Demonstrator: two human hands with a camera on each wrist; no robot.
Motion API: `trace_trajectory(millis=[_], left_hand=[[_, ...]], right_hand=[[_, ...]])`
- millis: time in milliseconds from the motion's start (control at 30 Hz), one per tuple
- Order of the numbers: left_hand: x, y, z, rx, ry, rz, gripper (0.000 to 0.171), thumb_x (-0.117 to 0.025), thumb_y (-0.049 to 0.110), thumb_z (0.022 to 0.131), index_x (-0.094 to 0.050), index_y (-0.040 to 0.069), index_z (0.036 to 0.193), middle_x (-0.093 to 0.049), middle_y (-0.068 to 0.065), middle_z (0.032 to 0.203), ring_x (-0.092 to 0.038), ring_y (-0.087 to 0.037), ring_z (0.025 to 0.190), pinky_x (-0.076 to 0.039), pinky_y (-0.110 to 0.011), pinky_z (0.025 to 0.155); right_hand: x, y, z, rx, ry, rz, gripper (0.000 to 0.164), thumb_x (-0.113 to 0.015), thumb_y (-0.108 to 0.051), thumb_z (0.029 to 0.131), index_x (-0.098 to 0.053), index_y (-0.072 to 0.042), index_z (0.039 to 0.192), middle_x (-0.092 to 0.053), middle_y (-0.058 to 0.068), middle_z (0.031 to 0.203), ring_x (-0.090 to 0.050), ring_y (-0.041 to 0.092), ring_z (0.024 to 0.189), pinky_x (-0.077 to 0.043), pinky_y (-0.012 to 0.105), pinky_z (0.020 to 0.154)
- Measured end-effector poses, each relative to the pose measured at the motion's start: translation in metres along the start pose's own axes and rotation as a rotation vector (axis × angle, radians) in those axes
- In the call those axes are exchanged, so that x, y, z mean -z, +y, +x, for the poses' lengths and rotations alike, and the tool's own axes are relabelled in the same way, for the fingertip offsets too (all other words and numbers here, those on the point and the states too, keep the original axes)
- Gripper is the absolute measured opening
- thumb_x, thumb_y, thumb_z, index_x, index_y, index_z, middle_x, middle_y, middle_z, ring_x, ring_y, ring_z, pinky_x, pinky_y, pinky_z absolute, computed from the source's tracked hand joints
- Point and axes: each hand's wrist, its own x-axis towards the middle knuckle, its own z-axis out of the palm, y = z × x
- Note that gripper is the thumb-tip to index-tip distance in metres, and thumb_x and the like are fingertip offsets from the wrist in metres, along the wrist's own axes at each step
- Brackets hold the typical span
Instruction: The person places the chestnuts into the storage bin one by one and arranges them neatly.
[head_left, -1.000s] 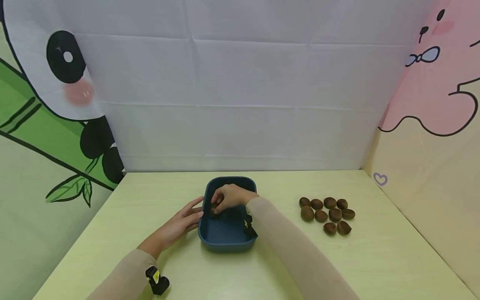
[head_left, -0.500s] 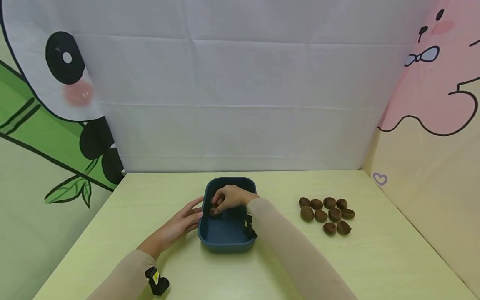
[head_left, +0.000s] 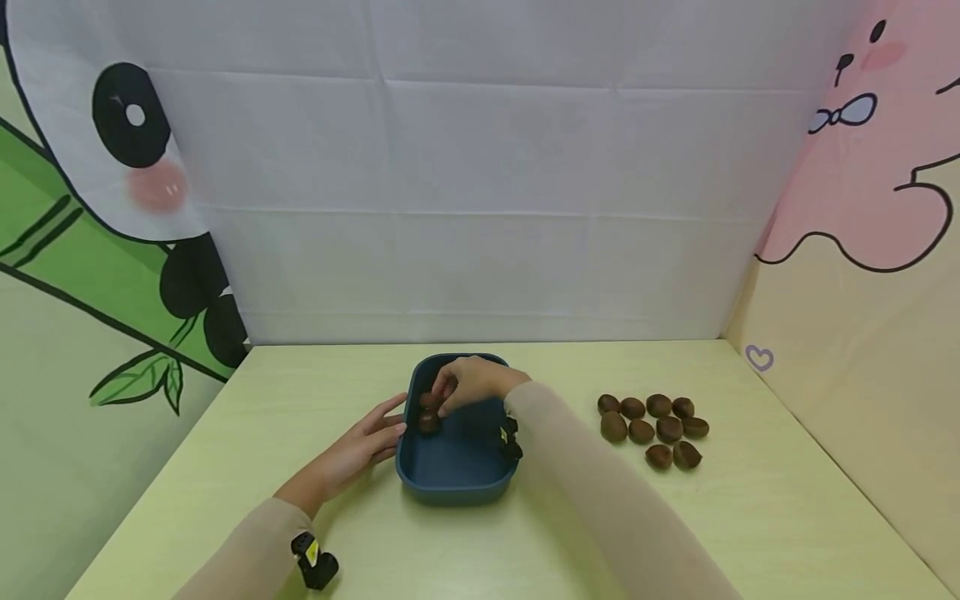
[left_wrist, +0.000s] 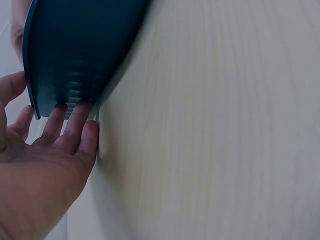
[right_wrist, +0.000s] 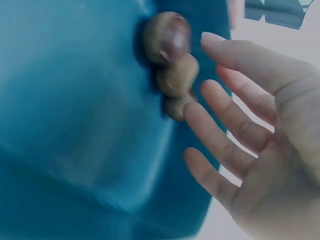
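A dark blue rectangular bin (head_left: 456,497) stands on the table. Against its left side rest the fingertips of my left hand (head_left: 363,442); the left wrist view shows these fingers (left_wrist: 75,127) stretched along the bin's outer wall. Inside the bin, three brown chestnuts (right_wrist: 167,37) lie in a row along one wall in the right wrist view. Beside them my right hand (head_left: 476,382) hangs over the bin, its fingers spread and holding nothing. From the head, that hand partly covers the row, leaving the nearest chestnut (head_left: 429,422) plain to see.
To the right of the bin, several loose chestnuts (head_left: 669,429) lie grouped on the pale wooden table (head_left: 562,533). A white cloth backdrop (head_left: 480,208) closes off the back, with cartoon-printed panels on both sides. Black cameras sit on both wrists.
My right hand has let go of a chestnut at the bin's left wall and drawn back slightly up and right. My left hand stays where it was.
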Motion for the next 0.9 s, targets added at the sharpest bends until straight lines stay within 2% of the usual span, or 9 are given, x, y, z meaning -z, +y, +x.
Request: trace_trajectory(millis=[133, 267, 467, 600, 733, 900], left_hand=[[0.001, 0.0, -0.001, -0.012, -0.001, 0.003, 0.068, -0.052, 0.03, 0.107, -0.014, 0.021, 0.162, -0.021, -0.025, 0.16, -0.035, -0.038, 0.142, -0.031, -0.048, 0.116], [0.001, -0.002, -0.002, -0.011, 0.004, 0.001, 0.069, -0.053, 0.03, 0.106, -0.015, 0.02, 0.162, -0.021, -0.026, 0.161, -0.035, -0.038, 0.142, -0.032, -0.047, 0.115], [0.001, -0.004, -0.002, -0.007, 0.016, 0.009, 0.069, -0.055, 0.032, 0.105, -0.017, 0.022, 0.162, -0.023, -0.024, 0.16, -0.037, -0.037, 0.141, -0.034, -0.046, 0.114], [0.001, -0.005, -0.001, -0.007, 0.019, 0.02, 0.069, -0.055, 0.033, 0.105, -0.017, 0.022, 0.162, -0.023, -0.024, 0.16, -0.037, -0.037, 0.141, -0.033, -0.047, 0.114], [0.001, -0.005, 0.0, -0.01, 0.015, 0.024, 0.069, -0.055, 0.034, 0.105, -0.017, 0.023, 0.162, -0.023, -0.024, 0.16, -0.037, -0.037, 0.141, -0.034, -0.047, 0.114], [0.002, -0.005, 0.0, -0.019, 0.008, 0.021, 0.069, -0.055, 0.034, 0.105, -0.017, 0.024, 0.162, -0.023, -0.024, 0.16, -0.037, -0.037, 0.142, -0.033, -0.047, 0.115]], right_hand=[[0.016, 0.002, -0.014, 0.027, -0.007, -0.034, 0.034, -0.081, -0.025, 0.088, -0.07, -0.013, 0.118, -0.066, -0.007, 0.097, -0.061, 0.009, 0.092, -0.051, 0.028, 0.084], [0.024, 0.011, -0.032, 0.068, 0.005, -0.04, 0.03, -0.08, -0.022, 0.088, -0.07, -0.015, 0.115, -0.068, -0.001, 0.102, -0.061, 0.008, 0.092, -0.052, 0.026, 0.081], [0.029, 0.031, -0.066, 0.085, 0.022, -0.006, 0.027, -0.079, -0.022, 0.089, -0.069, -0.017, 0.114, -0.067, -0.004, 0.103, -0.062, 0.008, 0.095, -0.053, 0.026, 0.081], [0.033, 0.05, -0.089, 0.076, 0.051, -0.01, 0.027, -0.078, -0.022, 0.09, -0.069, -0.017, 0.114, -0.067, -0.003, 0.107, -0.063, 0.011, 0.096, -0.053, 0.029, 0.083], [0.035, 0.077, -0.114, 0.031, 0.08, -0.023, 0.026, -0.078, -0.021, 0.089, -0.069, -0.016, 0.113, -0.067, -0.003, 0.108, -0.063, 0.013, 0.097, -0.053, 0.033, 0.084], [0.036, 0.11, -0.149, -0.032, 0.113, -0.01, 0.028, -0.076, -0.021, 0.091, -0.069, -0.01, 0.116, -0.066, 0.006, 0.114, -0.063, 0.022, 0.102, -0.052, 0.039, 0.088]])
